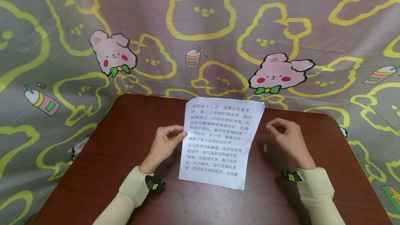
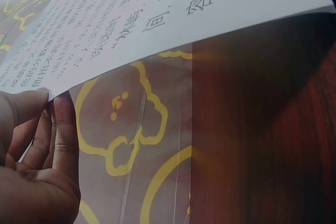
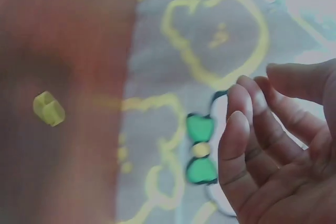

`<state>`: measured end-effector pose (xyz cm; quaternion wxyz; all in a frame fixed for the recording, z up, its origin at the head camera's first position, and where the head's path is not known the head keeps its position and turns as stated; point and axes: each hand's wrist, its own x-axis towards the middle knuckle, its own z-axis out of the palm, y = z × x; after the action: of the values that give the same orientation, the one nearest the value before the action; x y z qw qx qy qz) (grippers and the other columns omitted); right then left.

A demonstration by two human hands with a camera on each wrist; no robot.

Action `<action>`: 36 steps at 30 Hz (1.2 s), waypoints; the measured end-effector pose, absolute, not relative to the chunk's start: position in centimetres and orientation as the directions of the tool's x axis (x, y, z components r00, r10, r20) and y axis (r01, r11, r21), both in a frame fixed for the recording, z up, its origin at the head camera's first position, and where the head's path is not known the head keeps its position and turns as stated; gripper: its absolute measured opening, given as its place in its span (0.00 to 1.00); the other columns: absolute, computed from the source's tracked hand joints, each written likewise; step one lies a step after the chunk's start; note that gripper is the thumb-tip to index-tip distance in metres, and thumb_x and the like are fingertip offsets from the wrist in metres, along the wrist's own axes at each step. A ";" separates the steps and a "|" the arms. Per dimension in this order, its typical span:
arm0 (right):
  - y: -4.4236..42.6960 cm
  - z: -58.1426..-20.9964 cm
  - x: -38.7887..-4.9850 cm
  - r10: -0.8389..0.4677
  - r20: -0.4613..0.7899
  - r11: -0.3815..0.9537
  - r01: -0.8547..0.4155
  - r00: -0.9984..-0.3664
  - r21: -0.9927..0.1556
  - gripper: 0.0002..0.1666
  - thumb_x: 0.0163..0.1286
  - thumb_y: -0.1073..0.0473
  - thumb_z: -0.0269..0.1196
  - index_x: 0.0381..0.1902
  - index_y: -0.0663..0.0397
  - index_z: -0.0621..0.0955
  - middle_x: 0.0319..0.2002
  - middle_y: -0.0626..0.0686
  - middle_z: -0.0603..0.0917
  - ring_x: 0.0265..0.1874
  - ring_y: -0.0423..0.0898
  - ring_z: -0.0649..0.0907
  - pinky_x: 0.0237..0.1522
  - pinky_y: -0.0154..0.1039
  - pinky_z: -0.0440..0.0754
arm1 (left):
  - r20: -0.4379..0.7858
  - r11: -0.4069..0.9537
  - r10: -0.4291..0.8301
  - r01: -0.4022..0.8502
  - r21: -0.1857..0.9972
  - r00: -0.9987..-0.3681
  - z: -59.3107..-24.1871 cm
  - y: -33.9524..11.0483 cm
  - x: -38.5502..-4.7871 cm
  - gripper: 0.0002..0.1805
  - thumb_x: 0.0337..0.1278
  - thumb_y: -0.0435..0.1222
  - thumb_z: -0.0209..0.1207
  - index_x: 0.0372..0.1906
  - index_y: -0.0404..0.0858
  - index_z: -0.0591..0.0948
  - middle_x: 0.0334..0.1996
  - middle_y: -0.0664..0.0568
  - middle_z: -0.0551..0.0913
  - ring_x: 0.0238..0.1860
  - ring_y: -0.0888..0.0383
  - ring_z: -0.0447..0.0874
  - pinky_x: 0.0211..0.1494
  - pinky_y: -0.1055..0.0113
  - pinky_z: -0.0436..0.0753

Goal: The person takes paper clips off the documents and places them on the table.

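Observation:
A white sheet of paper with printed Chinese text is held up above the table, facing the head camera. My left hand pinches its left edge between thumb and fingers. In the left wrist view the thumb lies on the printed side, with fingers behind the paper. To the right of the sheet, apart from it, my right hand hovers with loosely bent fingers and nothing in them. A small yellow paper clip lies on the table between sheet and right hand; it is blurred in the right wrist view.
The dark red-brown wooden table has rounded far corners. A grey curtain with yellow outlines and pink cartoon animals hangs close behind it and along both sides. Each wrist wears a black strap, such as the left strap.

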<state>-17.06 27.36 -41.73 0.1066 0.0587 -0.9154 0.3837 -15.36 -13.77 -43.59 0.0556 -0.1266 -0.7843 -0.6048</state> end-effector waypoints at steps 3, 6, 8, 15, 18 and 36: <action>26.5 -40.4 -16.7 0.003 0.332 0.671 -0.244 -0.943 -0.700 0.09 0.74 0.56 0.67 0.42 0.55 0.89 0.32 0.56 0.90 0.26 0.35 0.80 0.27 0.28 0.77 | 0.240 0.236 0.131 0.265 0.935 -0.962 -43.7 -13.8 -15.4 0.08 0.66 0.29 0.67 0.46 0.30 0.89 0.41 0.37 0.91 0.36 0.64 0.89 0.45 0.58 0.91; 25.8 -39.0 -16.3 0.044 0.406 0.641 -0.286 -0.913 -0.712 0.07 0.73 0.58 0.68 0.41 0.54 0.89 0.32 0.47 0.89 0.27 0.34 0.81 0.29 0.26 0.77 | 0.240 0.234 0.132 0.266 0.935 -0.962 -43.8 -13.8 -15.5 0.08 0.66 0.29 0.67 0.46 0.30 0.89 0.40 0.37 0.91 0.36 0.64 0.89 0.44 0.62 0.91; 25.1 -38.1 -16.2 0.073 0.449 0.616 -0.314 -0.890 -0.722 0.06 0.72 0.59 0.69 0.41 0.55 0.89 0.31 0.39 0.88 0.27 0.33 0.81 0.29 0.25 0.77 | 0.239 0.230 0.133 0.264 0.936 -0.962 -43.9 -13.8 -15.5 0.08 0.66 0.29 0.67 0.46 0.30 0.89 0.40 0.37 0.91 0.36 0.64 0.89 0.43 0.65 0.91; 22.8 -35.3 -16.4 0.103 0.531 0.508 -0.414 -0.841 -0.755 0.06 0.70 0.63 0.70 0.42 0.59 0.89 0.33 0.31 0.86 0.30 0.36 0.81 0.33 0.24 0.78 | 0.233 0.223 0.129 0.257 0.940 -0.964 -43.8 -13.8 -15.4 0.08 0.66 0.29 0.66 0.46 0.29 0.89 0.40 0.36 0.91 0.36 0.65 0.89 0.43 0.70 0.89; 21.8 -34.4 -16.4 0.093 0.551 0.494 -0.442 -0.830 -0.749 0.07 0.70 0.63 0.70 0.44 0.59 0.89 0.36 0.30 0.86 0.32 0.36 0.82 0.34 0.24 0.79 | 0.232 0.224 0.130 0.256 0.940 -0.964 -43.7 -13.9 -15.3 0.08 0.66 0.29 0.66 0.46 0.29 0.89 0.40 0.36 0.91 0.36 0.64 0.89 0.42 0.71 0.89; 18.2 -30.8 -17.6 -0.077 0.718 0.469 -0.661 -0.692 -0.586 0.08 0.65 0.69 0.71 0.43 0.62 0.89 0.37 0.58 0.91 0.36 0.29 0.82 0.44 0.24 0.80 | 0.240 0.231 0.134 0.266 0.936 -0.962 -43.5 -13.7 -15.3 0.08 0.66 0.28 0.66 0.46 0.30 0.89 0.40 0.37 0.91 0.36 0.65 0.89 0.43 0.70 0.89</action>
<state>-17.57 18.20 -30.83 0.3169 0.2316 -0.7964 0.4601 -15.33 -13.73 -43.51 0.0542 -0.1277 -0.7826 -0.6069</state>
